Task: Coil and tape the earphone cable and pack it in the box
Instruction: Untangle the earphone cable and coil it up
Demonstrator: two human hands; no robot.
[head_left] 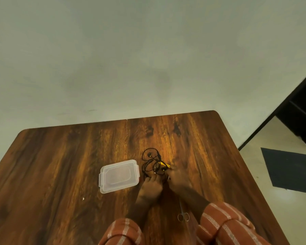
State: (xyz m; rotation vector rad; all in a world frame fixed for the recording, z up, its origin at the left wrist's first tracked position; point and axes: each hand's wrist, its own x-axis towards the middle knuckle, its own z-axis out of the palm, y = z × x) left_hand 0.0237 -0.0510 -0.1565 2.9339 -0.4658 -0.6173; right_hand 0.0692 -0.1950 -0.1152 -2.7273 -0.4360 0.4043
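Note:
A black earphone cable (151,162) lies in a loose tangle on the wooden table (60,165), with small yellow parts (163,164) at its right side. My left hand (151,187) rests at the tangle's near edge, fingers curled onto the cable. My right hand (177,179) is just right of it, fingertips pinched at the cable's near right end beside the yellow parts. A clear plastic box (119,175) with its lid on sits left of the cable, close to my left hand.
Small metal scissors (183,214) lie on the table between my forearms, partly under my right arm. A white speck (83,198) lies near the box. The table's right edge drops to a pale floor with a dark mat (290,170).

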